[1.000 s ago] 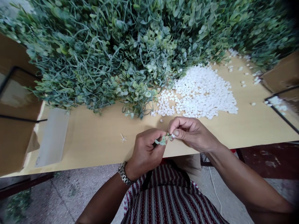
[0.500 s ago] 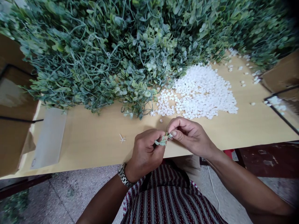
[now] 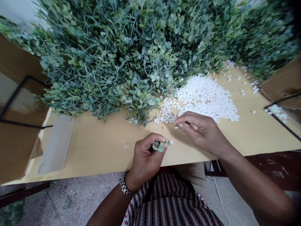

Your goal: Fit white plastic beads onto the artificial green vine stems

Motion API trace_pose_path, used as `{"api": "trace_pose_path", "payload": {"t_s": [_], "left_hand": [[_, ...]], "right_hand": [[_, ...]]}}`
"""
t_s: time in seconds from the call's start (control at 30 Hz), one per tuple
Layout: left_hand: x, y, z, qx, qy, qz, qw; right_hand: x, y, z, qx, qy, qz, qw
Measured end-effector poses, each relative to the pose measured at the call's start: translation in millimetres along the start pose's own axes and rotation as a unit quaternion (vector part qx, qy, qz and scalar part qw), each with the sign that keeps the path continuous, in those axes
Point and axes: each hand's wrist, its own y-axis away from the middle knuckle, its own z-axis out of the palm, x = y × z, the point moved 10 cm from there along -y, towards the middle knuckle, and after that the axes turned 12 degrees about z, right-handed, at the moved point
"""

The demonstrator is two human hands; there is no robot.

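Note:
My left hand (image 3: 149, 155) is closed around a small sprig of artificial greenery (image 3: 159, 146). The sprig's stem end sticks out past the thumb to the right, with a small white piece (image 3: 171, 142) at its tip. Just right of it and farther up the table, my right hand (image 3: 198, 130) is pinched at thumb and forefinger, at the near edge of a pile of small white pieces (image 3: 207, 94). One white piece (image 3: 176, 128) shows right below those fingertips; whether it is gripped or lies on the table I cannot tell.
A large heap of artificial foliage (image 3: 113, 62) covers the back of the table (image 3: 98, 141). A small white star-shaped piece (image 3: 126, 145) and a translucent sheet (image 3: 56, 144) lie to the left. Cardboard (image 3: 18, 131) with black wire frames (image 3: 25, 124) stands at the left; similar material is at the right.
My right hand has let go of the sprig's tip and moved up and right to the white pile. The left hand still holds the sprig. The camera view has shifted slightly.

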Motion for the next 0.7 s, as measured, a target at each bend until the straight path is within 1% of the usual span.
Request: {"api": "trace_pose_path", "payload": {"t_s": [0.07, 0.13, 0.2, 0.27, 0.3, 0.33, 0.4, 0.43, 0.47, 0.53, 0.57, 0.63, 0.7], "left_hand": [[-1, -1, -2.5, 0.01, 0.006, -0.008, 1.0], [-2, -2, -4.6, 0.018, 0.01, -0.016, 1.0], [-2, -3, -5.7, 0.02, 0.015, -0.023, 0.999], [-3, -4, -6.7, 0.022, 0.021, -0.027, 0.999], [-3, -4, -7.1, 0.024, 0.023, -0.028, 0.999], [-2, -4, -7.5, 0.025, 0.025, -0.029, 0.999], [-3, -4, -7.3, 0.026, 0.032, -0.032, 0.999], [-3, -4, -6.5, 0.023, 0.038, -0.035, 0.998], [-3, -5, -5.6, 0.021, 0.045, -0.037, 0.998], [-3, -6, -3.6, 0.015, 0.054, -0.041, 0.998], [-3, -6, -2.9, 0.011, 0.055, -0.043, 0.998], [-3, -8, -1.8, 0.004, 0.051, -0.043, 0.998], [-3, -8, -0.9, -0.003, 0.044, -0.043, 0.998]], "right_hand": [[-6, -11, 13, -0.02, 0.093, -0.028, 0.995], [-11, -19, 34, -0.053, 0.196, -0.059, 0.977], [-12, -23, 50, -0.069, 0.274, -0.079, 0.956], [-13, -23, 56, -0.071, 0.296, -0.088, 0.948], [-15, -21, 54, -0.068, 0.281, -0.088, 0.953], [-15, -20, 50, -0.068, 0.247, -0.08, 0.963], [-12, -17, 35, -0.067, 0.118, -0.031, 0.99], [-7, -15, 28, -0.073, 0.034, 0.008, 0.997], [-1, -13, 23, -0.083, -0.051, 0.05, 0.994], [9, -7, 22, -0.115, -0.192, 0.113, 0.968], [11, -3, 25, -0.133, -0.243, 0.128, 0.952], [14, 2, 32, -0.158, -0.316, 0.142, 0.924], [21, 5, 40, -0.165, -0.359, 0.166, 0.904]]}}
